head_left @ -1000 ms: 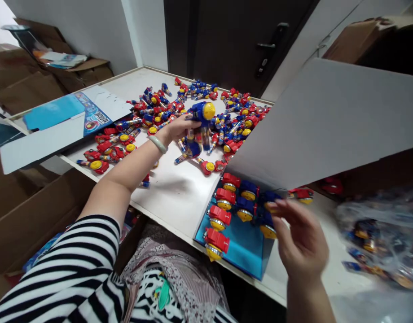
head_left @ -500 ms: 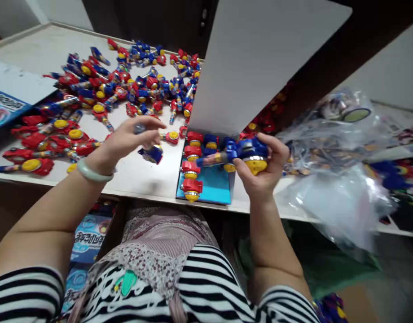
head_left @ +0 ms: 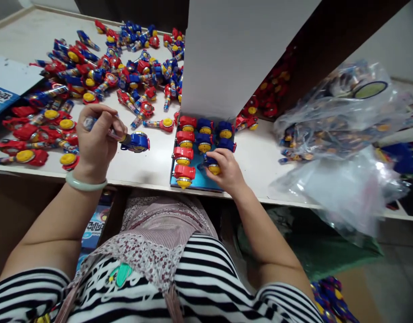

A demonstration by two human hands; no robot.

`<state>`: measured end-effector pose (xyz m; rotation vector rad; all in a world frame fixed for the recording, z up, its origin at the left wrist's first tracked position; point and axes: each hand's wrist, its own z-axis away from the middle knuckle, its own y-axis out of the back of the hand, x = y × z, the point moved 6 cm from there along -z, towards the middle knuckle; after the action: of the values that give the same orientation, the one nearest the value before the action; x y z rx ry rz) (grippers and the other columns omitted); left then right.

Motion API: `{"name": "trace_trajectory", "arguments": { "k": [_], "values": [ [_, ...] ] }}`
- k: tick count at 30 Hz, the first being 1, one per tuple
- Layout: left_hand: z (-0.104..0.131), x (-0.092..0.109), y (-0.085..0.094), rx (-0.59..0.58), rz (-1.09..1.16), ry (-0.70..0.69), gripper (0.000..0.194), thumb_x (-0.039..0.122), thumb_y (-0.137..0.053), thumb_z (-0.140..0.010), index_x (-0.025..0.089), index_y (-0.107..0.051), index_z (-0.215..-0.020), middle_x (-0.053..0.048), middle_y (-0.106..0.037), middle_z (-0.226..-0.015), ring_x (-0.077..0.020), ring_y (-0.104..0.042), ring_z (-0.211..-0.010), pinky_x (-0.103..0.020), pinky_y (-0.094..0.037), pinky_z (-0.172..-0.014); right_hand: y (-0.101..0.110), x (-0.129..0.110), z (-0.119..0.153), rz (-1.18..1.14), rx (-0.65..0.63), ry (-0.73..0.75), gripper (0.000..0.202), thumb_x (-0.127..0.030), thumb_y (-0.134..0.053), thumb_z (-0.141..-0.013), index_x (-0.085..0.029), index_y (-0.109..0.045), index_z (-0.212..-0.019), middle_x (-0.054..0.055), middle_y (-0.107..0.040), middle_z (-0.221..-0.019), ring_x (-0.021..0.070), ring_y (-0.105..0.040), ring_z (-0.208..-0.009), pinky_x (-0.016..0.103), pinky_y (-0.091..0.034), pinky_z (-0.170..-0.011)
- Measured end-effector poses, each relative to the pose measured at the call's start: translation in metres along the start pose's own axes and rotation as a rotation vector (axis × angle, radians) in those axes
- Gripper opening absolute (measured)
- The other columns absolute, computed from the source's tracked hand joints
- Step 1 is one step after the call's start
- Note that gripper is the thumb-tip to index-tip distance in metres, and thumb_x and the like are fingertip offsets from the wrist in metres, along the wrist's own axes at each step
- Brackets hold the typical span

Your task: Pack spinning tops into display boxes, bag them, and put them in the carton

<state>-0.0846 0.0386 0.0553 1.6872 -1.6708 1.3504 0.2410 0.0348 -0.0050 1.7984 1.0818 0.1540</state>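
Observation:
My left hand (head_left: pixel 100 128) is closed around the clear tube of a blue spinning-top toy (head_left: pixel 136 141), holding it above the white table, left of the display box (head_left: pixel 199 181). My right hand (head_left: pixel 226 170) grips another blue toy with a yellow top (head_left: pixel 213 167) low inside the box, in the middle column. A column of red toys (head_left: pixel 183 154) stands along the box's left side. Blue toys (head_left: pixel 205 134) stand in the middle and right columns behind my right hand. The box's tall white lid (head_left: pixel 223 58) is raised at the back.
Many loose red and blue toys (head_left: pixel 125 76) are spread over the table's left and back. Clear plastic bags with toys (head_left: pixel 334 121) lie at the right. A printed blue box (head_left: pixel 2 98) sits at the far left. More red toys (head_left: pixel 274 85) are piled behind the lid.
My left hand has picked up the blue toy from the table and drawn back left. My right hand has lowered its blue toy into the box. The view has shifted slightly.

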Motion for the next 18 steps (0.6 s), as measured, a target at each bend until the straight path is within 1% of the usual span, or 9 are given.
{"name": "trace_trajectory", "arguments": {
  "k": [3,5,7,9,11,13,15,16,18],
  "values": [
    [0.002,0.006,-0.002,-0.044,0.071,-0.037,0.024,0.042,-0.081,-0.081,0.022,-0.068,-0.084,0.004,-0.053,-0.054,-0.0094,-0.048,-0.050,-0.025,-0.047,-0.057,-0.014,0.000,-0.008,0.029,-0.190,-0.047,0.045,-0.018,-0.066,-0.085,-0.024,-0.060,-0.130,0.012,-0.059,-0.121,0.0279,-0.058,-0.104,0.047,-0.056,-0.092],
    [0.000,0.008,-0.003,-0.032,0.165,-0.036,0.027,0.047,-0.083,-0.078,0.025,-0.069,-0.082,0.005,-0.045,-0.054,-0.0077,-0.042,-0.049,-0.023,-0.044,-0.055,-0.011,-0.004,-0.010,0.037,-0.232,-0.069,0.053,-0.023,-0.070,-0.085,-0.025,-0.057,-0.136,0.013,-0.058,-0.125,0.0310,-0.058,-0.109,0.051,-0.055,-0.094],
    [-0.002,0.006,-0.005,0.017,0.191,0.000,0.031,0.055,-0.079,-0.080,0.027,-0.067,-0.079,0.005,-0.036,-0.054,-0.0076,-0.036,-0.048,-0.023,-0.043,-0.052,0.005,-0.017,-0.010,0.038,-0.142,-0.044,0.067,-0.035,-0.077,-0.082,-0.028,-0.051,-0.143,0.014,-0.054,-0.134,0.0364,-0.053,-0.123,0.059,-0.049,-0.104],
    [-0.001,0.001,-0.014,0.055,0.138,0.052,0.041,0.068,-0.066,-0.085,0.027,-0.065,-0.079,0.004,-0.032,-0.056,-0.0092,-0.035,-0.049,-0.024,-0.044,-0.052,0.026,-0.035,-0.008,-0.009,0.023,-0.014,0.077,-0.043,-0.080,-0.080,-0.033,-0.044,-0.147,0.013,-0.051,-0.141,0.0384,-0.047,-0.134,0.063,-0.042,-0.112],
    [0.006,-0.003,-0.035,0.046,0.070,0.077,0.054,0.077,-0.047,-0.091,0.027,-0.064,-0.084,0.002,-0.033,-0.058,-0.0112,-0.040,-0.052,-0.026,-0.047,-0.053,0.033,-0.053,-0.007,-0.176,0.134,-0.045,0.081,-0.046,-0.077,-0.083,-0.035,-0.036,-0.152,0.012,-0.050,-0.144,0.0351,-0.049,-0.135,0.058,-0.046,-0.110],
    [0.019,-0.004,-0.065,-0.005,0.049,0.046,0.059,0.077,-0.033,-0.095,0.027,-0.063,-0.092,0.001,-0.037,-0.060,-0.0126,-0.046,-0.056,-0.028,-0.050,-0.057,0.022,-0.066,-0.010,-0.459,0.154,-0.127,0.088,-0.052,-0.073,-0.086,-0.036,-0.022,-0.156,0.013,-0.051,-0.143,0.0304,-0.059,-0.124,0.049,-0.058,-0.096],
    [0.037,0.003,-0.094,-0.079,0.065,-0.046,0.051,0.069,-0.029,-0.100,0.030,-0.061,-0.101,0.001,-0.043,-0.064,-0.0137,-0.051,-0.061,-0.029,-0.052,-0.063,0.006,-0.071,-0.011,-0.754,0.190,-0.237,0.090,-0.065,-0.061,-0.089,-0.035,-0.011,-0.157,0.014,-0.055,-0.138,0.0272,-0.067,-0.111,0.044,-0.063,-0.082],
    [0.046,0.009,-0.108,-0.162,0.083,-0.122,0.041,0.064,-0.034,-0.102,0.032,-0.060,-0.103,0.000,-0.047,-0.066,-0.0143,-0.054,-0.064,-0.031,-0.054,-0.066,0.001,-0.070,-0.011,-0.869,0.222,-0.297,0.088,-0.071,-0.053,-0.090,-0.033,-0.010,-0.157,0.014,-0.057,-0.135,0.0265,-0.069,-0.106,0.043,-0.063,-0.079],
    [0.069,0.027,-0.135,-0.477,0.078,-0.359,0.018,0.048,-0.050,-0.101,0.033,-0.059,-0.102,-0.001,-0.058,-0.074,-0.0155,-0.060,-0.073,-0.033,-0.056,-0.074,-0.001,-0.063,-0.004,-1.006,0.279,-0.400,0.081,-0.076,-0.041,-0.092,-0.030,-0.017,-0.155,0.015,-0.059,-0.133,0.0260,-0.070,-0.104,0.043,-0.063,-0.080]
  ]
}}
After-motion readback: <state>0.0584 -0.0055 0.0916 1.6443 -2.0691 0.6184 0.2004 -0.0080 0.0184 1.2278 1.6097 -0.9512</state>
